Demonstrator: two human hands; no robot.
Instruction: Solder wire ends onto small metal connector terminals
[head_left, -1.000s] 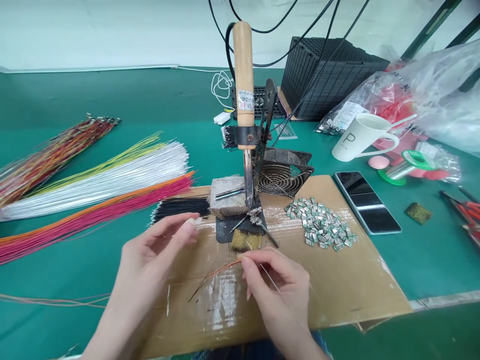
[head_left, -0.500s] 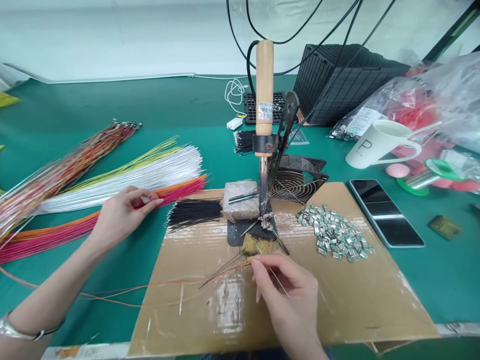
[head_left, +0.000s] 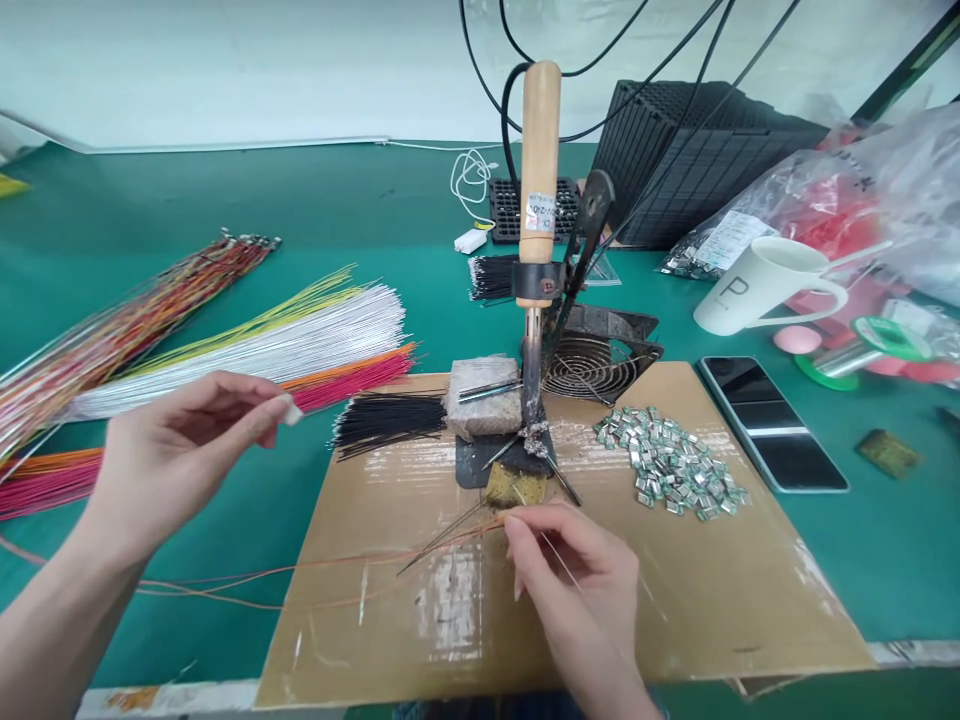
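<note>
My left hand (head_left: 184, 440) is pinched closed above the pink wires (head_left: 360, 380) at the left, with something small and white at its fingertips, too small to make out. My right hand (head_left: 574, 570) pinches a few thin orange wires (head_left: 442, 545) over the cardboard (head_left: 697, 590); their tails trail left off the board. Just behind those fingertips sits a yellow sponge (head_left: 516, 486). A soldering iron (head_left: 541, 160) with a wooden handle stands upright in a clamp, tip down. Small metal connectors (head_left: 679, 465) lie heaped on the cardboard to the right.
Left lie white wires (head_left: 300, 345) and a mixed bundle (head_left: 165, 300). Black wires (head_left: 394, 420) adjoin a grey block (head_left: 486, 400). A round fan grille (head_left: 596, 365) is behind the iron. Right are a phone (head_left: 772, 425), a mug (head_left: 761, 285), a solder spool (head_left: 862, 350) and a black crate (head_left: 690, 165).
My left hand has lifted off the pink wires and moved left and nearer to me. My right hand has barely moved and still holds the orange wires.
</note>
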